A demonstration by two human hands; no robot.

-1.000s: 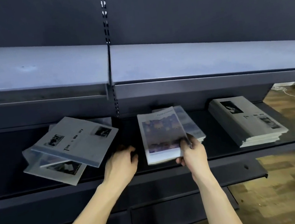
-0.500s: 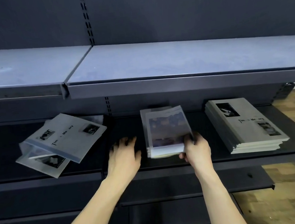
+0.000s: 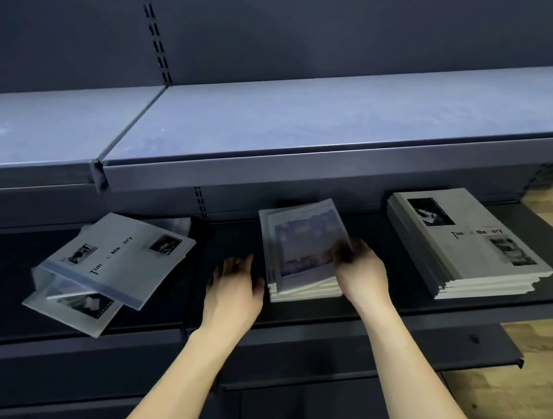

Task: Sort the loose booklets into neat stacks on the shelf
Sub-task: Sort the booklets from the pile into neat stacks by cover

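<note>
On the dark middle shelf (image 3: 349, 313) a stack of booklets with a purple-blue picture cover (image 3: 301, 246) lies in the centre. My right hand (image 3: 361, 270) grips its front right corner, thumb over the top cover. My left hand (image 3: 234, 290) lies flat on the shelf just left of the stack, fingers spread, holding nothing. At the left, a loose crooked heap of grey "Time Memory" booklets (image 3: 115, 262) overlaps at odd angles. At the right stands a squared stack of the same grey booklets (image 3: 468, 242).
A grey upper shelf (image 3: 293, 128) overhangs the middle one, with a slotted upright (image 3: 155, 33) on the dark back panel. A lower dark shelf edge (image 3: 458, 366) juts out beneath. Wooden floor (image 3: 546, 382) shows at the right.
The top picture booklet has been slid from an offset, fanned position into line with the stack below. My left hand moved up onto the shelf beside the stack.
</note>
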